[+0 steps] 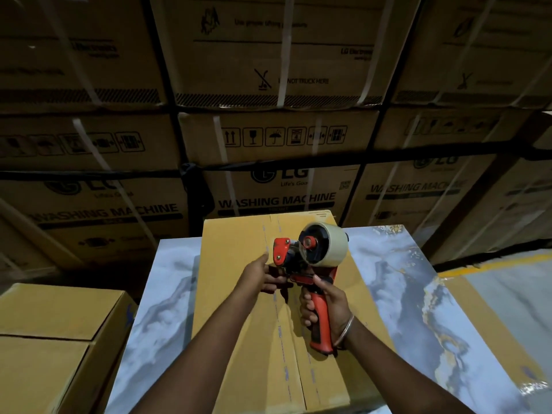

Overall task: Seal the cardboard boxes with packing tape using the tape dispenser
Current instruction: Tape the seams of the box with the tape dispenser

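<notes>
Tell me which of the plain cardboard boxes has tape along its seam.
The box on the marble-patterned table, under both hands: the taped box. The plain box at lower left shows a bare seam.

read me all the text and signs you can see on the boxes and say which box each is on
"LG", "Life's Good" cut off, "WASHING MACHINE": middle stacked carton.
"DO NOT TRUCK HERE", partly strapped over: upper carton.
Handling pictograms, no words: middle carton's top band.
"WASHING MACHINE": left carton and right carton.
Other print: blurred.

**Red dispenser, yellow box, marbled table**

The tape dispenser [310, 273] is red-orange with black parts, and its tape roll [331, 245] is pale beige. The cardboard box [239, 294] is mustard yellow. The table [403, 294] shows white-grey marbling with gold veins. The stacked cartons [274, 144] are brown with black print and pale straps.
</notes>
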The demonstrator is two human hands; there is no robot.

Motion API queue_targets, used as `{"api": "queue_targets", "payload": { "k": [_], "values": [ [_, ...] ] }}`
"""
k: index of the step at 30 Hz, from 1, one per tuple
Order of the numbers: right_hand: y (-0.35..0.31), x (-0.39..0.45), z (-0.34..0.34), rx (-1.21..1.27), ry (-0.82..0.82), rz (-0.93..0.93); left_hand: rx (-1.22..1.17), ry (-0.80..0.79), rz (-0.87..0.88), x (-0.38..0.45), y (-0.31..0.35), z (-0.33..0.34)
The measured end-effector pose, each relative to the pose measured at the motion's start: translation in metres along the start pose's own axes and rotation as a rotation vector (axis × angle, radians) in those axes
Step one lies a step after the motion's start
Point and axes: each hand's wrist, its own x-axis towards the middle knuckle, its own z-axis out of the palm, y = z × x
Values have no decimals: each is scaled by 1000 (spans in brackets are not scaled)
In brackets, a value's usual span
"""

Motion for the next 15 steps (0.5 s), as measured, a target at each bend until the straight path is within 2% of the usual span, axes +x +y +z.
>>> {"api": "queue_targets", "payload": {
  "k": [7, 15],
  "values": [
    [0, -1, -1, 20, -27, 11, -125, -69, -144, 4, 18, -11],
    [0, -1, -2, 26, -62, 2, -125, -102, -224, -1, 31, -12]
  ]
}}
